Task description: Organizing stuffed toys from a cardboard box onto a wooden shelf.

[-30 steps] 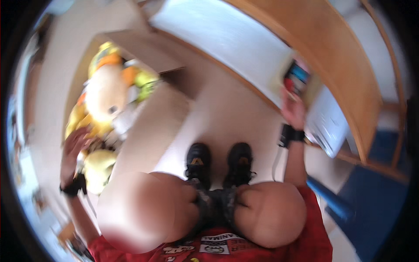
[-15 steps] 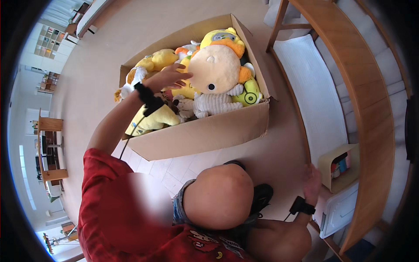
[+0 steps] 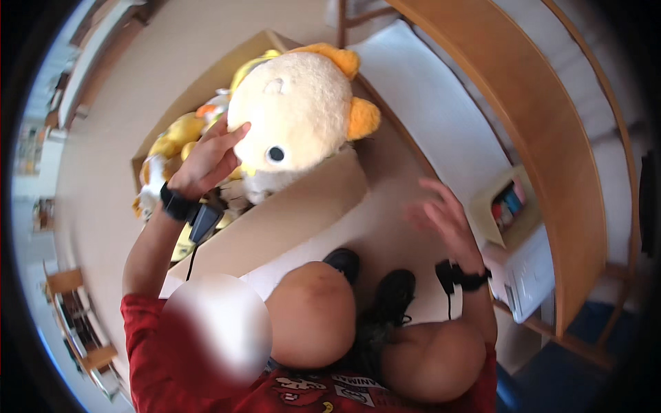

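Observation:
A big round cream plush toy [image 3: 303, 103] with orange ears and a black eye is raised above the cardboard box [image 3: 296, 217]. My left hand [image 3: 206, 160] pinches its near left side, thumb on the front and fingers partly hidden. Several other plush toys lie in the box, among them a yellow plush toy [image 3: 177, 134] and a pale grey one [image 3: 268, 184] half covered by the raised toy. To the right of the box, my right hand [image 3: 443, 215] hangs in the air, fingers apart and slightly blurred, holding nothing.
Along the right runs a wooden bench-like frame [image 3: 551, 131] with a white mat [image 3: 427, 103] beside it. A beige bin [image 3: 490, 213] with small coloured things and a translucent lidded box [image 3: 530, 279] stand there. My knees and black shoes [image 3: 394, 292] are below the box.
My left hand has taken hold of the cream plush toy and lifted it nearer. My right hand has risen from beside the bench, and the whole view has shifted.

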A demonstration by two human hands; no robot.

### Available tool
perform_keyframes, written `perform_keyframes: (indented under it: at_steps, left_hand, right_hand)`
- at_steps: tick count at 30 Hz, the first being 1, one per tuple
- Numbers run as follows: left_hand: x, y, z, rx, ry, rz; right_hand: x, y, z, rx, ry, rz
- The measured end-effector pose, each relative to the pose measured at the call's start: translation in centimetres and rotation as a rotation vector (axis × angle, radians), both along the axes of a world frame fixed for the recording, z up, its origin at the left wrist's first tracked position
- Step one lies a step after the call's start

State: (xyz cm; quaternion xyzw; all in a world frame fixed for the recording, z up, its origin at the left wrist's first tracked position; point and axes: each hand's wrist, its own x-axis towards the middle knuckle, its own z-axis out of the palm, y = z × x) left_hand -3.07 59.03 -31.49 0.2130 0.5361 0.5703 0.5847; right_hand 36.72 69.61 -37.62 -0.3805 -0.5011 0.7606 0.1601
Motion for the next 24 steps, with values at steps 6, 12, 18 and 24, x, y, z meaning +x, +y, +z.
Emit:
perform_keyframes:
  at_steps: [6,12,18,24]
  left_hand:
    - [10.0,3.4,-0.9,-0.016,0.097,-0.272]
    - [11.1,4.3,-3.8,-0.167,0.141,-0.673]
    - [9.6,2.6,-4.2,-0.116,0.136,-0.679]
    - [7.2,1.0,-4.6,-0.143,0.189,-0.719]
  right_hand:
    - [-5.1,1.8,2.7,0.055,0.266,-0.028]
    - [0.0,3.8,0.8,0.039,-0.082,-0.152]
    - [6.0,11.7,-3.6,0.26,-0.486,-0.44]
    - [9.3,14.8,-7.7,0.35,-0.621,-0.609]
